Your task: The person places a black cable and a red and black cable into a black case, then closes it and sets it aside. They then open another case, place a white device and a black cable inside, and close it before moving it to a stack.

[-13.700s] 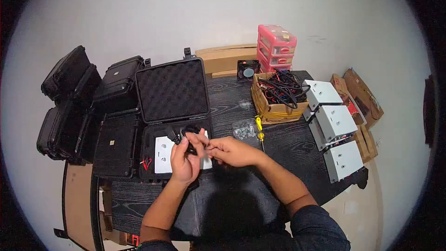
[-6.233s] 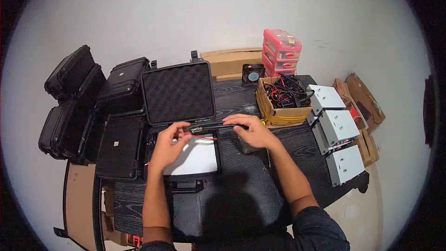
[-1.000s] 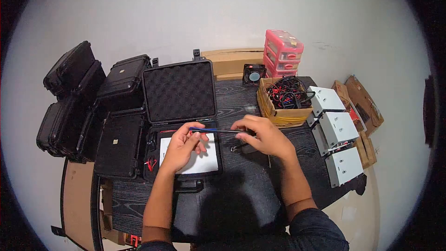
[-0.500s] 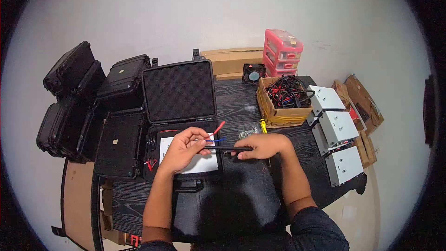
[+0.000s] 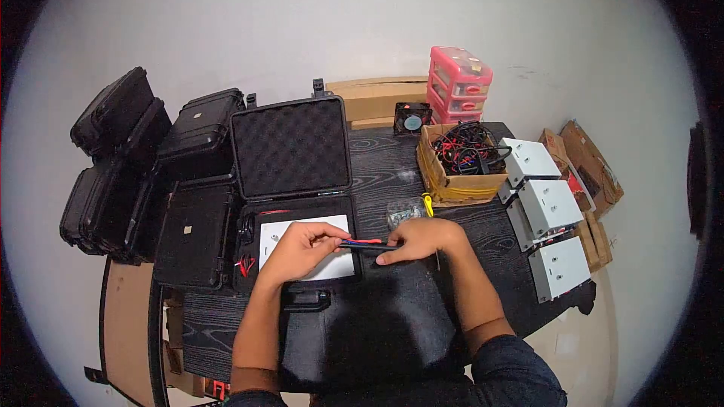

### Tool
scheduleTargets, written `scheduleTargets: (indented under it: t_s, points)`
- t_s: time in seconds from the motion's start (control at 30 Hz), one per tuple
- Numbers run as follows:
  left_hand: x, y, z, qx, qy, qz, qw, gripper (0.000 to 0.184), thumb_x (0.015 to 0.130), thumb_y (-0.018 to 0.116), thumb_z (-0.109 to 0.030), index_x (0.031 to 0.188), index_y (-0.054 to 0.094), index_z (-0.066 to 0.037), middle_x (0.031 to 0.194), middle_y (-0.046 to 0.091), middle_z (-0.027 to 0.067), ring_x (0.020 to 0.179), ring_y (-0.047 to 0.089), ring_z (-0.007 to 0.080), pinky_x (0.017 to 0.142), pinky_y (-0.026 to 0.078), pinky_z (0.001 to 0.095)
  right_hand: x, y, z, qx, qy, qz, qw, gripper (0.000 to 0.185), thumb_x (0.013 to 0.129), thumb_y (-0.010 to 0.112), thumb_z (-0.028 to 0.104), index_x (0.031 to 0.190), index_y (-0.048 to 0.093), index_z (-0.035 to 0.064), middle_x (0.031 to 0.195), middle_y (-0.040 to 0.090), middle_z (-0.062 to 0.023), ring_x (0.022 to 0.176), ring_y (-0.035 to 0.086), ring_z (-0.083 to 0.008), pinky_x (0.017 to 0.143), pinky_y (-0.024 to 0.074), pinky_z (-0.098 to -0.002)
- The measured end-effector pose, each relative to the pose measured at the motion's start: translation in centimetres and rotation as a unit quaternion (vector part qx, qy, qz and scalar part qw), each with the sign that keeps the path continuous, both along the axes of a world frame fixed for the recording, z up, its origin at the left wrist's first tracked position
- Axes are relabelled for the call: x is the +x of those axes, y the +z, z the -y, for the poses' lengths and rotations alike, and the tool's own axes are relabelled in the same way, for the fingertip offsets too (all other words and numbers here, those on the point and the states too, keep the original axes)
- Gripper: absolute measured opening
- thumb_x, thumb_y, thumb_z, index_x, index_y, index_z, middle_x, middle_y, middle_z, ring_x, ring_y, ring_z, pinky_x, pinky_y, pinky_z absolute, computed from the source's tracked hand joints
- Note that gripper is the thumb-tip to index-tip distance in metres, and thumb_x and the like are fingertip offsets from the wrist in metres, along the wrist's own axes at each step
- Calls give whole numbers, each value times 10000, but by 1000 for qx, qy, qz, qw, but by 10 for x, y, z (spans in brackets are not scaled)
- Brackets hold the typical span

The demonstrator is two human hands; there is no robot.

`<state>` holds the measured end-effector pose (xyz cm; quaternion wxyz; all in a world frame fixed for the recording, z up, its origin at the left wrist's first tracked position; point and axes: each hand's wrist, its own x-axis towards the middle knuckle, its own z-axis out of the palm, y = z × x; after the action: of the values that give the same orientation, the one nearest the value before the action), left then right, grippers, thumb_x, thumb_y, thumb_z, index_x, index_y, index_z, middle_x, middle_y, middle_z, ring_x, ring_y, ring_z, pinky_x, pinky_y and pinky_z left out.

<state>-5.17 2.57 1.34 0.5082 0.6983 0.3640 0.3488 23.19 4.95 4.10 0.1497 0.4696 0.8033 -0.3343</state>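
Observation:
Both hands hold a thin black cable-like length (image 5: 367, 246) level above the lower part of an open black hard case (image 5: 350, 226). Red and blue wires (image 5: 366, 241) lie along its top. My left hand (image 5: 303, 250) pinches the left end between thumb and fingertips. Closed around the right end, my right hand (image 5: 421, 241) hides that end. Beneath the left hand, a white panel (image 5: 324, 268) sits in the case, partly covered. Red clip leads (image 5: 244, 264) lie at the case's left side. Grey foam lines the raised lid (image 5: 292, 147).
Closed black cases (image 5: 192, 230) are stacked at left. Beyond my right hand are a clear bag of small parts (image 5: 401, 212), a yellow-handled tool (image 5: 427, 204) and a cardboard box of cables (image 5: 461, 190). White boxes (image 5: 559, 269) line the right edge, with pink drawers (image 5: 460, 75) and a fan (image 5: 412, 118) behind.
The red and blue wires stuck up and out from my left hand; now they lie along the black length towards my right hand. My left hand has dropped slightly.

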Motion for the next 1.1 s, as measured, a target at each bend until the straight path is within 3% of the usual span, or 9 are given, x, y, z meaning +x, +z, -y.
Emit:
scheduleTargets:
  t_s: [0.1,0.17,0.3,0.47,0.6,0.7,0.73,0.83,1.1]
  points:
    - [3,7,3,25,5,-31,999,191,967,687,-15,1141,759,19,926,744,24,806,636,49,693,504,222,12,-4,5,52,-21,-49,997,683,836,734,674,1065,761,31,1026,731,-209,942,706,-350,825,547,-427]
    - [5,10,4,28,5,-38,999,197,954,705,-16,1140,763,12,935,750,35,820,640,53,700,513,230,20,-7,15,265,-43,-128,955,623,805,786,611,1047,762,38,1021,710,-194,977,695,-367,847,543,-437]
    - [8,7,3,151,34,-47,987,207,917,743,-23,1122,771,-6,1017,764,104,897,695,132,797,556,278,14,16,37,370,-79,-175,909,487,796,840,432,1067,750,37,1084,684,-152,1056,668,-357,945,530,-453]
    - [4,8,-6,358,98,-54,927,218,852,757,2,1065,784,-41,1153,737,130,1212,648,320,1069,488,426,4,24,33,368,-4,-275,888,337,829,822,237,1091,738,43,1124,675,-125,1064,664,-349,957,530,-434]
    - [1,25,-1,436,164,-136,875,223,860,750,6,1071,785,-57,1174,726,116,1212,647,306,1055,495,414,-2,21,26,359,33,-350,864,296,847,798,182,1102,732,46,1114,697,-125,1031,682,-340,911,552,-425]
    - [-11,14,-8,306,89,-49,947,213,883,730,17,1083,777,-41,1182,724,114,1087,693,238,929,552,347,-3,14,15,352,54,-380,853,388,842,804,175,1196,701,57,1102,716,-128,999,697,-338,894,561,-416]
    - [-12,13,-6,232,78,-30,969,187,914,706,19,1089,766,-10,1155,734,114,908,704,161,759,562,277,-3,16,16,352,54,-380,854,388,842,804,175,1196,701,57,1102,716,-128,999,697,-338,894,561,-416]
    - [-10,17,-2,207,83,-53,973,179,925,694,17,1087,770,9,1081,755,116,836,702,138,669,582,268,-4,20,20,225,-17,-343,912,502,840,805,164,1307,643,75,1156,725,-146,1042,700,-363,933,552,-438]
    - [-13,5,-7,102,98,-85,986,201,945,700,-24,1131,767,12,945,762,88,732,672,104,650,546,263,-25,6,21,273,77,-357,890,583,902,736,151,1457,560,109,1223,707,-177,1130,664,-409,976,531,-476]
